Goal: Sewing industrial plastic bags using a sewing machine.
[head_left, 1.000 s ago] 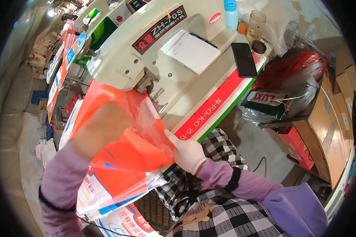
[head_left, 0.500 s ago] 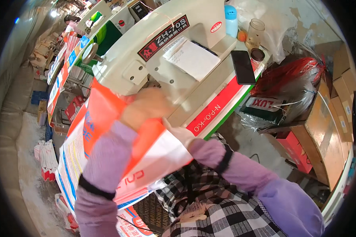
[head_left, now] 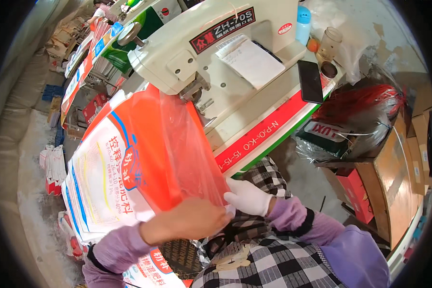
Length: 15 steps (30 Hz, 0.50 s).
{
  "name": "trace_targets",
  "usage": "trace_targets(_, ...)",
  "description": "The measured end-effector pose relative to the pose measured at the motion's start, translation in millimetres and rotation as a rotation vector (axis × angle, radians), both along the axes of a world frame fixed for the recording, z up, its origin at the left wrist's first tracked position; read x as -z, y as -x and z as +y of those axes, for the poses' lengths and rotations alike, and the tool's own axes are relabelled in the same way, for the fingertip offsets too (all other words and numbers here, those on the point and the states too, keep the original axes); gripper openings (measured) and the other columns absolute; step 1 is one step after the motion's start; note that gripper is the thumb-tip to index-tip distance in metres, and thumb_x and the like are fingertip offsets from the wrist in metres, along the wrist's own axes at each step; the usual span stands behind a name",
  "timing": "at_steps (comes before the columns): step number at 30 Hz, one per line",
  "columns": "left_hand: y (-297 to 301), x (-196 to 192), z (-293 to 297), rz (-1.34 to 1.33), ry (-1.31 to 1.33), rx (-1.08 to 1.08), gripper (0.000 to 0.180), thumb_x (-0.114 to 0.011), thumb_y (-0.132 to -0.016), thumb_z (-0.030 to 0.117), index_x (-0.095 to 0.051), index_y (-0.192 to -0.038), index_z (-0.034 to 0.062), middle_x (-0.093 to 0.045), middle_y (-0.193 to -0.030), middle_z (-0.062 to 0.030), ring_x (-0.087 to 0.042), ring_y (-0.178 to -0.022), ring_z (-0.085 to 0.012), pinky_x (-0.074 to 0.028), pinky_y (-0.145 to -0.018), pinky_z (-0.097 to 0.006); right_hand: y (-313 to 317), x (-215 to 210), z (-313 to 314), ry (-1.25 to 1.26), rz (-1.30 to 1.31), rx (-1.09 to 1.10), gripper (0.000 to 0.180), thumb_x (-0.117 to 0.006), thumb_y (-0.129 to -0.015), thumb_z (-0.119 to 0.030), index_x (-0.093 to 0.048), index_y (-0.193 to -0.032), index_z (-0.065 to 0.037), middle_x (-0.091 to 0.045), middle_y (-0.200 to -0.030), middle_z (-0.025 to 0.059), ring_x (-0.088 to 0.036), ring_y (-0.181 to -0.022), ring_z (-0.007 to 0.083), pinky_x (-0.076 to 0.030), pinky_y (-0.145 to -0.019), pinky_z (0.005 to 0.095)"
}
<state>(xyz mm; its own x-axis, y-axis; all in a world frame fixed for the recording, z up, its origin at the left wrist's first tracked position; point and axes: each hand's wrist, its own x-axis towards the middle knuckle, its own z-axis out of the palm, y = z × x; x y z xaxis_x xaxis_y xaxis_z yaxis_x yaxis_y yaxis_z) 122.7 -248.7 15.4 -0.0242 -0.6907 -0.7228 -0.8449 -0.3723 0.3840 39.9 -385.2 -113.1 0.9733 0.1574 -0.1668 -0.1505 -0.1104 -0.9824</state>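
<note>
1. One white-gloved right hand [head_left: 249, 198] is nearly closed, thumb and fingers grasping the edge of an orange-and-white sack [head_left: 153, 139] at the lower centre of the frame.
2. Just beside it, the bare left hand [head_left: 187, 221] has its fingers curled in against that edge; I can't tell whether it grips.
3. From there the sack spreads up to the cream sewing machine [head_left: 173, 72], upper centre; the left hand blocks part of its lower end.
4. Upper right, the red-edged surface [head_left: 257, 133] carries a phone [head_left: 310, 81], a blue bottle [head_left: 303, 26] and a glass jar [head_left: 330, 43], contents unclear.
5. At right, a tan carton [head_left: 398, 177] holds a red box [head_left: 355, 194].
</note>
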Motion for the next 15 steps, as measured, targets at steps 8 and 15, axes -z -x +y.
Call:
trace_targets(8, 30.4, 1.3, -41.3, 0.072, 0.170, 0.160, 0.019, -0.059, -0.088, 0.019, -0.056, -0.095, 0.0022, -0.063, -0.071, -0.0153, -0.066, -0.071, -0.0358, -0.052, -0.062, -0.046, -76.6, -6.6, 19.7, 0.823, 0.056, 0.201, 0.069, -0.048, -0.088, -0.022, -0.024, -0.148, -0.001, -0.067, -0.071, 0.0180, -0.068, -0.066, 0.0346, -0.053, -0.062, 0.0461)
trace_targets(15, -175.9, -92.2, 28.8, -0.474, 0.172, 0.183, 0.038, -0.063, -0.070, 0.007, -0.070, -0.107, 0.0131, -0.071, -0.089, -0.0093, -0.065, -0.080, -0.0330, -0.049, -0.069, -0.042, -90.0, 2.9, 15.3, 0.967, -0.058, 0.019, 0.080, -0.056, -0.083, -0.019, -0.018, -0.149, 0.002, -0.068, -0.071, 0.0142, -0.069, -0.063, 0.0299, -0.052, -0.052, 0.0440)
